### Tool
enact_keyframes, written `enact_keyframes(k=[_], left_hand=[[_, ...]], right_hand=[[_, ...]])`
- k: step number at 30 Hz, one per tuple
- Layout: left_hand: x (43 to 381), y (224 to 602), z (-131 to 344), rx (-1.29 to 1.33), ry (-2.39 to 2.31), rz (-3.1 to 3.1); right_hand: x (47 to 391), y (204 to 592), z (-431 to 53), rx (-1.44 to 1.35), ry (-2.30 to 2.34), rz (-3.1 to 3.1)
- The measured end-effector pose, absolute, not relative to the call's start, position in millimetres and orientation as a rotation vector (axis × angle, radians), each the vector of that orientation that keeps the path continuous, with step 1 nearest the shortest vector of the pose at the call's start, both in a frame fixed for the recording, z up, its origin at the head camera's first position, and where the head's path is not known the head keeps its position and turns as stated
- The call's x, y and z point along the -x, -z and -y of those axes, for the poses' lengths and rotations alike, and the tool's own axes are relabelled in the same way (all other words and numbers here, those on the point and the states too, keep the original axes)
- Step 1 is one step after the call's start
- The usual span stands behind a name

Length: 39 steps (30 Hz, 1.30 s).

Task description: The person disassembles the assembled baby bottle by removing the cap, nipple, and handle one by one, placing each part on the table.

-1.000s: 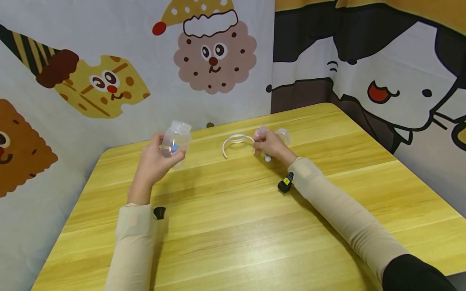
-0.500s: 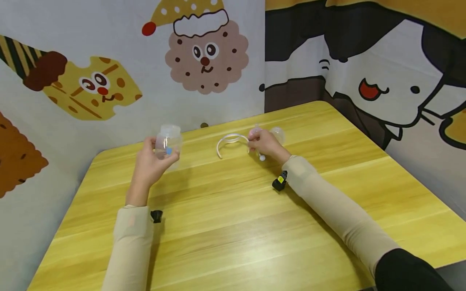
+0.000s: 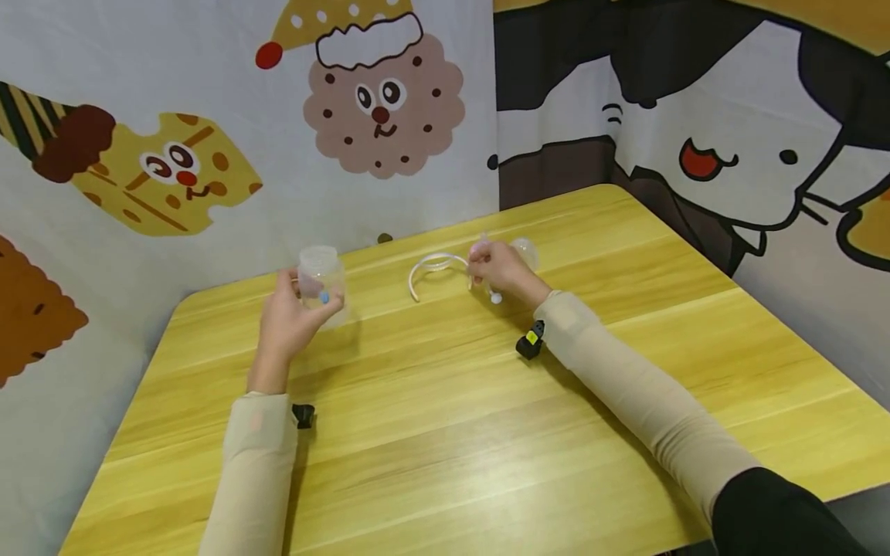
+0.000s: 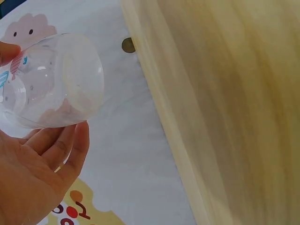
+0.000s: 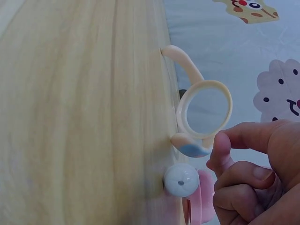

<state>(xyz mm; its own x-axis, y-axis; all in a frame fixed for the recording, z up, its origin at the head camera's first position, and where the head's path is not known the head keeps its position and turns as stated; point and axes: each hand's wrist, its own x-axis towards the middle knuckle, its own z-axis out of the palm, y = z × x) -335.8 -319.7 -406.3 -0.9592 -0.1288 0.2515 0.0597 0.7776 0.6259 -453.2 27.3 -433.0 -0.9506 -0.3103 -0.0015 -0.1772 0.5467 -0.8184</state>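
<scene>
My left hand (image 3: 283, 328) grips a clear baby bottle body (image 3: 322, 274) with small blue and pink prints, raised over the back left of the table. The bottle's wide mouth is uncovered and points up and away; the left wrist view shows fingers under its side and the thumb on the other. Farther right, my right hand (image 3: 504, 270) pinches the edge of a pale bottle handle ring (image 5: 205, 110) between thumb and index finger. The handle's two curved arms rest on the table. Below the ring in the right wrist view lie a white ball (image 5: 181, 180) and a pink bottle collar (image 5: 202, 197).
A clear dome cap (image 3: 526, 252) stands behind my right hand. The wooden table (image 3: 431, 409) ends at the back against a cartoon-printed cloth (image 3: 208, 46). Black wrist cameras (image 3: 530, 342) hang beneath both sleeves.
The head view has shifted slightly. My left hand has tilted the bottle so more of its mouth shows. My right hand stays at the handle ring, which has not visibly moved.
</scene>
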Motion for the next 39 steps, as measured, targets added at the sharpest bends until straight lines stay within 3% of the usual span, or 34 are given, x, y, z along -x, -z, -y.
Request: enact_keyframes(k=[16, 39], left_hand=[[364.9, 410.8, 319.9, -0.049, 1.086, 2.732], [373.6, 420.9, 328.5, -0.077, 1.107, 2.869]], right_hand=[[452.6, 428.1, -30.6, 0.403, 1.435, -2.573], [457.5, 426.4, -30.7, 0.396, 1.433, -2.559]])
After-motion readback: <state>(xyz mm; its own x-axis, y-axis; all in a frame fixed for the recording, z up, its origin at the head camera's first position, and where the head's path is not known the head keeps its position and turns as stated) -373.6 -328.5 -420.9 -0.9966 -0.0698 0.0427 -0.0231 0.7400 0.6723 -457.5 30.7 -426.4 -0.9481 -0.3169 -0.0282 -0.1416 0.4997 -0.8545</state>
